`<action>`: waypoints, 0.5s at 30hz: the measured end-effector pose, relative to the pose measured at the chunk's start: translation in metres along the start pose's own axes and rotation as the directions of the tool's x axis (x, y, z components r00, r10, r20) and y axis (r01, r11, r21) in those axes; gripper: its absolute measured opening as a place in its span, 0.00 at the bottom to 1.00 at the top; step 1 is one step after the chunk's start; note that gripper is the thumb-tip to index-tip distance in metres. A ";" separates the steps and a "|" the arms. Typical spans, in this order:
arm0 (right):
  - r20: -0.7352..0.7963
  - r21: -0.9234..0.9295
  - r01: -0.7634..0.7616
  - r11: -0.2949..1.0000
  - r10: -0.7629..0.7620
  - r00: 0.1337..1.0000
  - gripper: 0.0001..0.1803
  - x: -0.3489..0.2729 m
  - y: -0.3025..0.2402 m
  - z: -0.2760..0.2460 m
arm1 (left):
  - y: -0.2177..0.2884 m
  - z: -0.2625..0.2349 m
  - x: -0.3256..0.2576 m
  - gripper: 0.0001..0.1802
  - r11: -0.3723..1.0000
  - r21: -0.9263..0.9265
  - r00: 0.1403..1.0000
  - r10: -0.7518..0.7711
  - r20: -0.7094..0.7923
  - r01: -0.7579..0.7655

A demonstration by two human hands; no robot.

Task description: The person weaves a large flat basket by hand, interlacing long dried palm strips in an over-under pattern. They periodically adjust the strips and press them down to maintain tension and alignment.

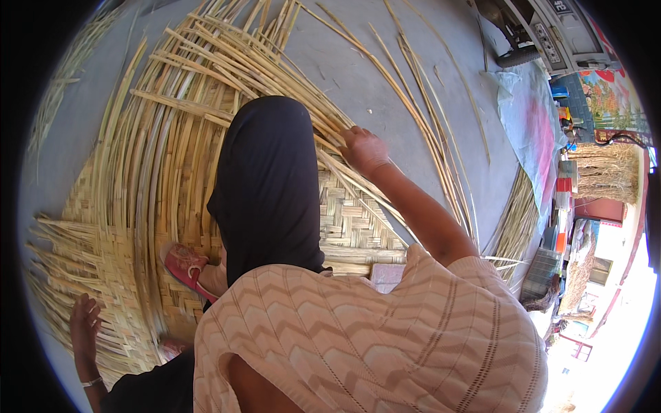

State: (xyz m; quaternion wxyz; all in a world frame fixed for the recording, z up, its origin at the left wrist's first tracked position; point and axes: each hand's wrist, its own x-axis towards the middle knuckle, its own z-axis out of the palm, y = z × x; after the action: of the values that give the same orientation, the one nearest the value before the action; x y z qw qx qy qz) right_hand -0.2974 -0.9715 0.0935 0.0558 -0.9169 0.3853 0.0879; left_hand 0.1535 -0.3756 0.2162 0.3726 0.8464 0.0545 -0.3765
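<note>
A large mat (354, 220) of flat, pale yellow reed strips lies beneath me, tightly woven in the middle with loose strip ends along its edges. My right hand (363, 148) is closed round a bundle of long reed strips (275, 72) that slants across the mat's far side. Over at the left, my left hand (84, 320) has its fingers apart, close to the loose strip ends (65, 255) there. Whether it touches them I cannot tell. My bent, dark-trousered knee covers part of the mat, and a red shoe (187, 265) stands on the weave.
Loose long reeds (430, 117) lie on the grey floor (330, 65) to the right, and more reeds (72, 86) at the far left. A clear plastic sheet (527, 117) partly covers another reed pile (516, 206). A vehicle (558, 34) stands at the far right.
</note>
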 end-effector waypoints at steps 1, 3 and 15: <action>0.030 0.004 -0.042 0.999 0.042 0.999 0.11 0.001 -0.001 0.005 | 0.004 0.002 0.000 0.32 1.000 0.004 1.000 0.009 0.011 -0.009; 0.074 0.006 -0.088 0.996 0.088 0.993 0.09 0.005 -0.003 0.012 | 0.012 0.006 -0.003 0.32 0.999 0.036 1.000 0.016 -0.004 -0.015; 0.219 0.264 -0.042 0.964 -0.018 0.975 0.14 0.062 -0.017 -0.079 | 0.027 0.018 -0.022 0.25 0.996 -0.045 0.996 0.078 0.036 -0.076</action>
State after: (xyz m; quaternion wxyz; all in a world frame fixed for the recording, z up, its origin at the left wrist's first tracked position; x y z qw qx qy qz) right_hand -0.2335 -1.0164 0.1588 0.2203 -0.8833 0.3906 0.1365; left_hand 0.1369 -0.4027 0.2391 0.4061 0.8325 0.0230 -0.3763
